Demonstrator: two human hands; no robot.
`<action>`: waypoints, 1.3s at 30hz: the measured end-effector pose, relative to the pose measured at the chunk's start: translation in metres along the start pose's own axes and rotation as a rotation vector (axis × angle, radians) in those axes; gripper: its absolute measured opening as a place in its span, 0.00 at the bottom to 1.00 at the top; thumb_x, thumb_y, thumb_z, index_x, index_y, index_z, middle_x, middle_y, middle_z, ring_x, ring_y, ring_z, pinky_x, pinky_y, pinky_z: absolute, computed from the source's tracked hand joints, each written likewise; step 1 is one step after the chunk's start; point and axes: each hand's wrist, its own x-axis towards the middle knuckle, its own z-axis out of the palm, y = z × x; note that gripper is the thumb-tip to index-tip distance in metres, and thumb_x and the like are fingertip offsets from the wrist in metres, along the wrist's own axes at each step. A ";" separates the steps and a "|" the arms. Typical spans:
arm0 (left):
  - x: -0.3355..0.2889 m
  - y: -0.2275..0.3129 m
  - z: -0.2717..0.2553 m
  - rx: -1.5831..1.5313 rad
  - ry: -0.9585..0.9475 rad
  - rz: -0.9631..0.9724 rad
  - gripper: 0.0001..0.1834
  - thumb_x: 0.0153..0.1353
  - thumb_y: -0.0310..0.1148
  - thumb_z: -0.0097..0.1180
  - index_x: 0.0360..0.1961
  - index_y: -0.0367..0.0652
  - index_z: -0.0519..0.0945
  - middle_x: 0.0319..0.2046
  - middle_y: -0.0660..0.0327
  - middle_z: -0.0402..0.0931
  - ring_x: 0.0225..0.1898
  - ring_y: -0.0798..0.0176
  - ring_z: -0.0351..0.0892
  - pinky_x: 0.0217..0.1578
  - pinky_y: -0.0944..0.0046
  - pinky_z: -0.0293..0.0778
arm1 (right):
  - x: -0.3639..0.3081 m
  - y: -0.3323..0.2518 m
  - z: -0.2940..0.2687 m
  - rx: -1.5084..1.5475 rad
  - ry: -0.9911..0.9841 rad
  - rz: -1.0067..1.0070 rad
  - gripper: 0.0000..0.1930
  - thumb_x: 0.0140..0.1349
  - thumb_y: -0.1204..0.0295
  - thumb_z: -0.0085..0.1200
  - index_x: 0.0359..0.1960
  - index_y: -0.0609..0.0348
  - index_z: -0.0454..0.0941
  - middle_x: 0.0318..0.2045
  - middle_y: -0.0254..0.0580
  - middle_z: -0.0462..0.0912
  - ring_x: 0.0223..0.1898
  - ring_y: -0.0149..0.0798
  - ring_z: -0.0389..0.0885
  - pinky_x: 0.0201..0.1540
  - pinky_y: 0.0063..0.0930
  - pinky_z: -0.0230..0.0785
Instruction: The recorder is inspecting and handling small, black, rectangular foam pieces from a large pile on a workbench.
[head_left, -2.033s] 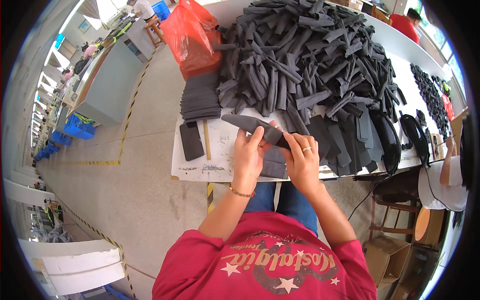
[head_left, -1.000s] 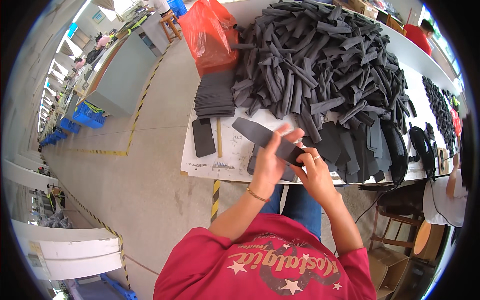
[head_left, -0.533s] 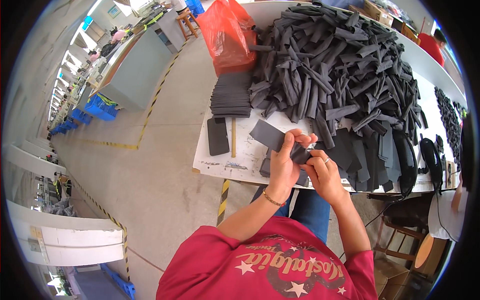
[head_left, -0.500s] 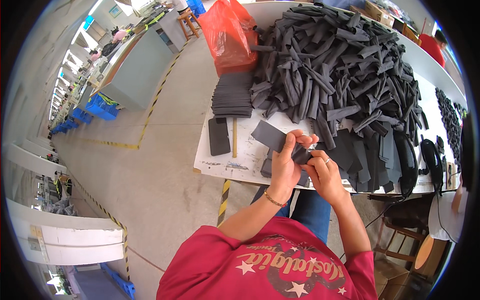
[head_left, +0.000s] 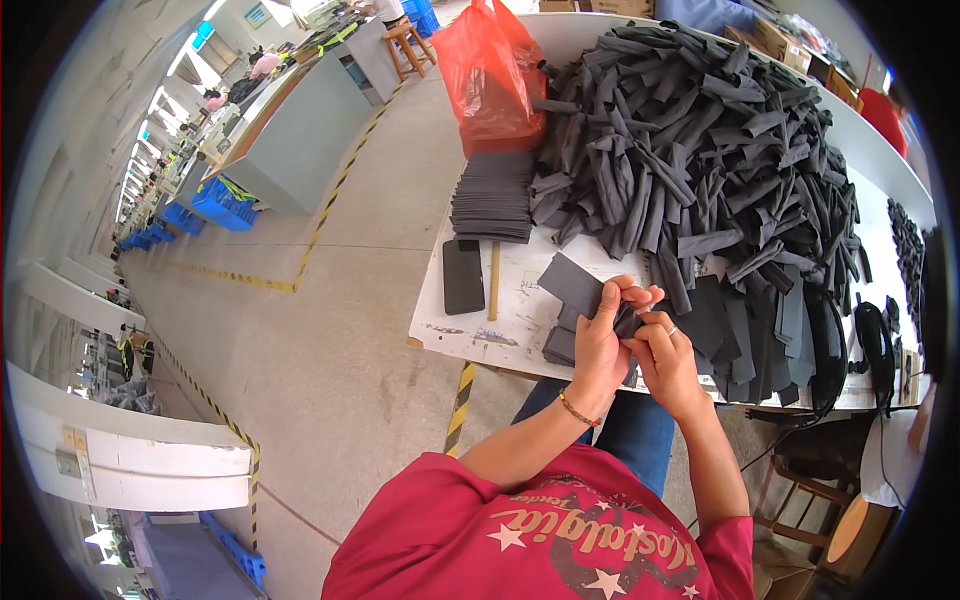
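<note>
Over the table's front edge, my left hand (head_left: 598, 352) is closed on a dark grey fabric strip (head_left: 570, 283), thumb on top. The strip's flat end sticks out to the left, past the thumb. My right hand (head_left: 668, 368) pinches the strip's other end, where it looks bent or folded; the fingers partly hide that end. Just under my left hand lies a small stack of dark grey pieces (head_left: 560, 346). Flat dark strips (head_left: 735, 335) lie spread to the right of my hands. Beyond them rises a large heap of rolled or folded dark strips (head_left: 690, 150).
A neat stack of dark pieces (head_left: 492, 198) stands left of the heap, with a red plastic bag (head_left: 490, 90) behind it. In front lie a black phone (head_left: 463, 277) and a narrow wooden stick (head_left: 494, 282). Shiny black curved objects (head_left: 826, 350) sit at the right.
The whole view has shifted, so the table and its things appear farther right and slightly lower. Both hands keep their hold on the strip, with only slight finger movement.
</note>
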 end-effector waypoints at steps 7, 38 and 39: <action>0.000 0.000 -0.002 0.002 0.027 0.011 0.16 0.69 0.41 0.49 0.46 0.37 0.74 0.32 0.58 0.79 0.43 0.53 0.80 0.50 0.57 0.74 | 0.002 0.001 0.002 0.007 -0.013 0.000 0.09 0.53 0.82 0.58 0.31 0.63 0.70 0.38 0.53 0.77 0.31 0.55 0.77 0.30 0.41 0.71; 0.022 0.056 -0.035 0.111 0.040 0.081 0.11 0.63 0.35 0.58 0.41 0.38 0.79 0.35 0.54 0.82 0.39 0.54 0.82 0.49 0.50 0.77 | 0.000 -0.019 0.006 0.096 0.388 0.189 0.04 0.54 0.84 0.60 0.31 0.65 0.78 0.29 0.41 0.78 0.29 0.36 0.77 0.34 0.25 0.69; 0.021 0.054 -0.037 0.106 0.051 0.065 0.12 0.64 0.35 0.58 0.42 0.37 0.79 0.35 0.53 0.82 0.40 0.53 0.82 0.48 0.50 0.77 | -0.005 -0.015 0.008 0.186 0.401 0.262 0.04 0.55 0.83 0.60 0.31 0.64 0.78 0.28 0.40 0.78 0.28 0.35 0.76 0.32 0.24 0.67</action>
